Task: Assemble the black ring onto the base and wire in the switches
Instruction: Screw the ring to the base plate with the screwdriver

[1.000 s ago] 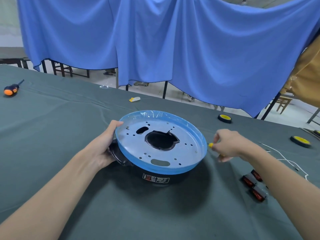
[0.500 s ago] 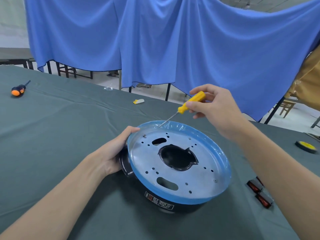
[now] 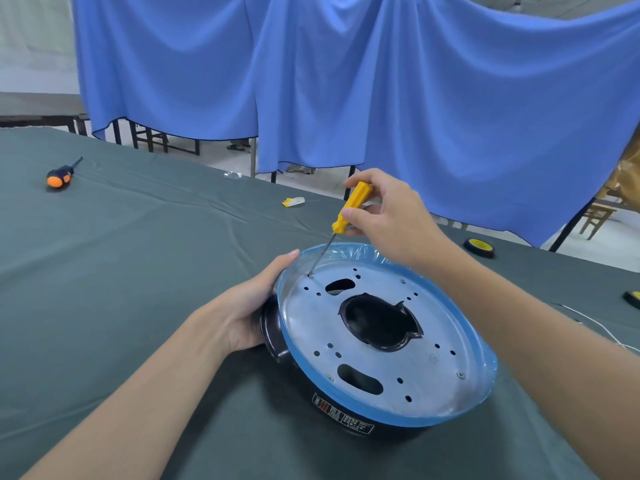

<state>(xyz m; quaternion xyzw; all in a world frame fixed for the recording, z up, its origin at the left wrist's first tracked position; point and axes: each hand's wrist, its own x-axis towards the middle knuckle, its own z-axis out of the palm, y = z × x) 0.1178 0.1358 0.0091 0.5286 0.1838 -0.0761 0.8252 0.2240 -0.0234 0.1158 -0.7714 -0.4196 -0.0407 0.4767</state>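
Head view showed fingers [image 3: 349,213] of the right hand [image 3: 391,220] clamped on the yellow screwdriver [image 3: 351,207], shaft slanting down-left onto a rim screw [image 3: 310,274] of the base [image 3: 433,368], left hand [image 3: 249,313] gripping the black ring [image 3: 273,329] just beside.

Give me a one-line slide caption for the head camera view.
Right hand holds a yellow screwdriver tip-down near the rim of the blue-filmed metal plate; left hand grips the black ring beneath.

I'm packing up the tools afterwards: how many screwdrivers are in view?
2. The yellow-handled screwdriver is in the right hand; the orange-and-black screwdriver lies far left on the green-covered table. Others may lie outside the view.
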